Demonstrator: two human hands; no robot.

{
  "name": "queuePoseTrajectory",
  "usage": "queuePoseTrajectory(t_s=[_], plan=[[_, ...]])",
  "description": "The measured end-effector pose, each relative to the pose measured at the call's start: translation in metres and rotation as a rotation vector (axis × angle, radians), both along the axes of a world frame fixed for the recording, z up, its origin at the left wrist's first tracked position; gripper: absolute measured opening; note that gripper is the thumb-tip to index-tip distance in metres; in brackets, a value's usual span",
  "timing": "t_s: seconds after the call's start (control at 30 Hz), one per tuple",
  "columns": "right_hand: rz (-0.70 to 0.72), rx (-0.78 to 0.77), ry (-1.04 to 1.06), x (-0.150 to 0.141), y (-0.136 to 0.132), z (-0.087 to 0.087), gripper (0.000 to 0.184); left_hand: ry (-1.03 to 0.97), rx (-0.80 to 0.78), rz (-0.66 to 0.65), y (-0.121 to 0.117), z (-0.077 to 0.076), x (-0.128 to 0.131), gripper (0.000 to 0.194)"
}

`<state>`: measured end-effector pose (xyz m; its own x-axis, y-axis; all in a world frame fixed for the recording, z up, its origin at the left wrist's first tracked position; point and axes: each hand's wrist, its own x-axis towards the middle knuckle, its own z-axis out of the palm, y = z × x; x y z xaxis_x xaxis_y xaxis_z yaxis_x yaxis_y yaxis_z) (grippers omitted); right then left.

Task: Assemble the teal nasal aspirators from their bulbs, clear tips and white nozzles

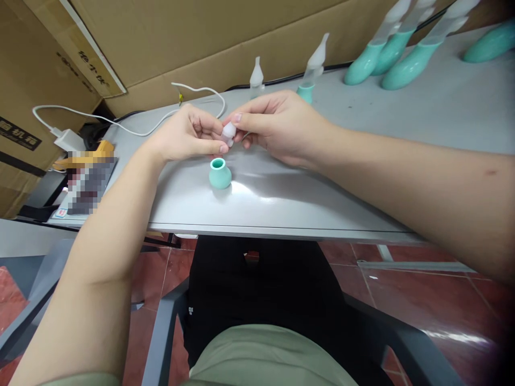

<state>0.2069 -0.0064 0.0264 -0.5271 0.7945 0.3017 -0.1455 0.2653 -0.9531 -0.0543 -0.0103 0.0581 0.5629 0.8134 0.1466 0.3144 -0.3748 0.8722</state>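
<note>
Between both hands, just above the table, is a small translucent nozzle piece with a white tip (228, 132), like the tops of the nasal aspirators nearby. My left hand (191, 134) pinches it from the left with thumb and fingers. From the right, my right hand (281, 126) grips its white tip with thumb and forefinger. A teal rubber bulb (220, 174) stands upright on the table right below the hands, its round opening facing up. Behind my right hand, an upright translucent nozzle (256, 78) shows only its upper part.
An assembled aspirator (316, 67) stands behind my right hand. Several more, with teal bulbs (410, 64), line the back right against a cardboard box (193, 37). A white cable (132, 130) with a charger (69, 139) crosses the left, near a yellow object (90, 155) and a blurred-out flat item.
</note>
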Motion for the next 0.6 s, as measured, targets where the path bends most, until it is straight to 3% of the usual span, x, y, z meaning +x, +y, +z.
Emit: queuePoseTrajectory(t_s=[0.33,0.6], plan=[[-0.009,-0.051,0.009,0.001,0.011,-0.004,0.051,-0.030,-0.061,0.032,0.001,-0.002,-0.002,0.033],[-0.109,0.326,-0.192,-0.007,0.033,-0.022,0.012,0.064,-0.127,-0.023,0.005,0.004,-0.020,0.037]])
